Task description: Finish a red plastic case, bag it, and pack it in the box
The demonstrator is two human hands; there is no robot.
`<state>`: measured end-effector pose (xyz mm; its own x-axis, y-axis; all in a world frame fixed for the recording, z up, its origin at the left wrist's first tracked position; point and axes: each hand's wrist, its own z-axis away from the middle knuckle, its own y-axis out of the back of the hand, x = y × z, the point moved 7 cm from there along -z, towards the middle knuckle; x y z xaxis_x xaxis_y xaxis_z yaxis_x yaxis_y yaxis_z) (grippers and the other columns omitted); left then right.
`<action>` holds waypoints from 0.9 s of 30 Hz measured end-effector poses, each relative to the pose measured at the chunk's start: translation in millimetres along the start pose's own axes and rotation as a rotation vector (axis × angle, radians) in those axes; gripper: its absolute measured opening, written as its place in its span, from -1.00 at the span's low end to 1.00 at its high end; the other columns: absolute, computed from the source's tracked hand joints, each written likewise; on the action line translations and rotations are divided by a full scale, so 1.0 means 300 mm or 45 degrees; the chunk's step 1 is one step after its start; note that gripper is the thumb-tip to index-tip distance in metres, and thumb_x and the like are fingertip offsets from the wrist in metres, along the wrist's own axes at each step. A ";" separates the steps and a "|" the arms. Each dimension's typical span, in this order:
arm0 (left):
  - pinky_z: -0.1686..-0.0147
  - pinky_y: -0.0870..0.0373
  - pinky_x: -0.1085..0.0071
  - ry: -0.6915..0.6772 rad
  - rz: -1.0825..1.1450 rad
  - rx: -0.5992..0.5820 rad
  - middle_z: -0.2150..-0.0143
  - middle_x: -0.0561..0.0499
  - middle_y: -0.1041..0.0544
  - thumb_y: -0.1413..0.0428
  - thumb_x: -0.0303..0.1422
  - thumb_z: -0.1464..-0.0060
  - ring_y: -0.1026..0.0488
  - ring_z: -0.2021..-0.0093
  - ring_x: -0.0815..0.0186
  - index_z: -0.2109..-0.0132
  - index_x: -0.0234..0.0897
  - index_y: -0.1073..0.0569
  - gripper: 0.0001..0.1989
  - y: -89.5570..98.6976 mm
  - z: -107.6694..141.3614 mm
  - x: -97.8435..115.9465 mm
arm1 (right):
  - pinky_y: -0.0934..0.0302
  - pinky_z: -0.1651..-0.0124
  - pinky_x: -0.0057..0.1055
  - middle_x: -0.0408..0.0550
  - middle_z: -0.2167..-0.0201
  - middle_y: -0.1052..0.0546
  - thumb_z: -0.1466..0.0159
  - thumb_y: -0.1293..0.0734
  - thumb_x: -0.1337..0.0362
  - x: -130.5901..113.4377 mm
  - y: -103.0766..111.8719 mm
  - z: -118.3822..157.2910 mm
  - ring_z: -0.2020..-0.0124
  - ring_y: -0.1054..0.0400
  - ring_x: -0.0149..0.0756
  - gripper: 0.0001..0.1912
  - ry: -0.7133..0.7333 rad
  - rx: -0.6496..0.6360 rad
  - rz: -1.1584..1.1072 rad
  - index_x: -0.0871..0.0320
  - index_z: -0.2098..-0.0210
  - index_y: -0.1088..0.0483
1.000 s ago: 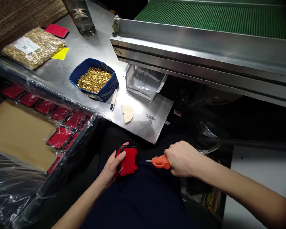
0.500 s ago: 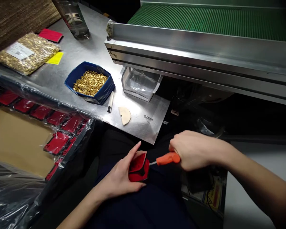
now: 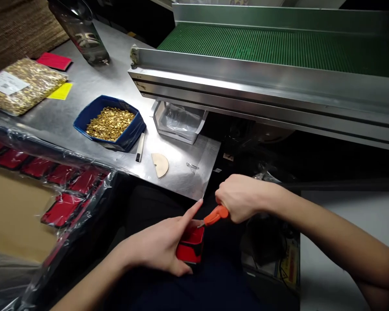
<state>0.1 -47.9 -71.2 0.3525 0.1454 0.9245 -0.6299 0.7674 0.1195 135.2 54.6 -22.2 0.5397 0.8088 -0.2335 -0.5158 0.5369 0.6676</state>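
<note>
In my left hand (image 3: 164, 244) is a small red-and-black box-shaped part (image 3: 191, 249), held over my lap between thumb and fingers. Its open red side faces up toward me. My right hand (image 3: 241, 196) is closed around an orange-handled tool (image 3: 215, 215) with a thin metal tip. That tip meets the upper edge of the part, close to my left index finger; the exact contact is too small to make out. Past my hands, a cream half-disc (image 3: 160, 165) and a small silver metal piece (image 3: 192, 166) lie on the metal table (image 3: 178, 183).
A blue bin (image 3: 139, 129) of gold-coloured pieces stands beside a white-and-black cutter (image 3: 140, 147). Behind are a grey tray (image 3: 194, 137), a bagged batch of gold pieces (image 3: 26, 84) and a bottle (image 3: 87, 41). A green conveyor (image 3: 262, 47) crosses above; red parts (image 3: 63, 209) fill a lined crate at left.
The tool tip has shifted from the part's right side to its upper edge, and the part has turned in my left hand. My view has tilted, moving the surroundings left and slightly down.
</note>
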 end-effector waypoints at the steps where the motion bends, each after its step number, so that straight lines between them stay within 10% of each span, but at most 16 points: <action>1: -0.17 -0.46 0.09 0.005 0.083 -0.060 -0.23 -0.13 -0.56 -0.44 -0.47 0.28 -0.56 -0.11 -0.04 -0.52 0.03 0.25 0.39 0.002 -0.005 -0.003 | 0.02 0.50 -0.37 -0.05 0.62 -0.50 -0.08 -0.33 0.25 0.000 -0.008 -0.001 0.61 -0.34 -0.24 -0.88 0.022 0.022 0.022 0.13 0.55 -0.44; 7: -0.14 -0.49 -0.02 0.019 1.028 0.209 -0.38 -0.25 -0.39 -0.35 -0.15 -0.01 -0.45 -0.25 -0.20 -0.34 -0.08 -0.34 -0.24 0.074 0.072 -0.173 | -0.15 -0.13 -0.16 0.13 0.00 -0.54 -0.35 -0.27 0.31 0.194 -0.140 0.059 -0.04 -0.41 -0.06 -0.81 -0.069 0.508 0.207 0.18 0.07 -0.44; 12: -0.08 -0.53 0.07 0.019 1.614 0.525 -0.32 -0.32 -0.45 -0.25 -0.03 -0.09 -0.53 -0.17 -0.17 -0.32 -0.18 -0.32 -0.29 0.032 0.059 -0.264 | -0.21 0.05 -0.25 0.18 -0.18 -0.42 -0.45 -0.15 0.38 0.447 -0.312 -0.085 0.03 -0.39 -0.11 -0.66 -0.405 0.505 0.259 0.13 -0.17 -0.33; 21: 0.08 -0.49 0.26 0.331 1.355 0.681 -0.06 -0.18 -0.63 -0.18 0.05 -0.16 -0.59 0.01 0.03 -0.21 -0.18 -0.40 -0.41 -0.011 -0.003 -0.293 | -0.37 0.01 -0.17 0.07 -0.18 -0.41 -0.45 -0.28 0.25 0.686 -0.383 -0.355 0.03 -0.42 -0.17 -0.62 -0.809 0.620 0.080 0.15 -0.23 -0.30; 27: 0.23 -0.48 0.37 0.388 1.295 0.800 0.07 -0.11 -0.67 -0.23 0.05 -0.11 -0.58 0.19 0.15 -0.15 -0.19 -0.46 -0.42 0.004 0.012 -0.330 | -0.34 0.09 -0.21 0.30 -0.17 -0.40 -0.44 -0.10 0.44 0.540 -0.378 -0.229 0.04 -0.45 -0.06 -0.54 -0.944 0.874 -0.171 0.22 -0.30 -0.25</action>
<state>-37.8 -63.6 -161.2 -0.3983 0.7053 0.5864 -0.9056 -0.2008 -0.3736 235.6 141.2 -184.3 0.9616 0.2746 0.0048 -0.0535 0.1702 0.9840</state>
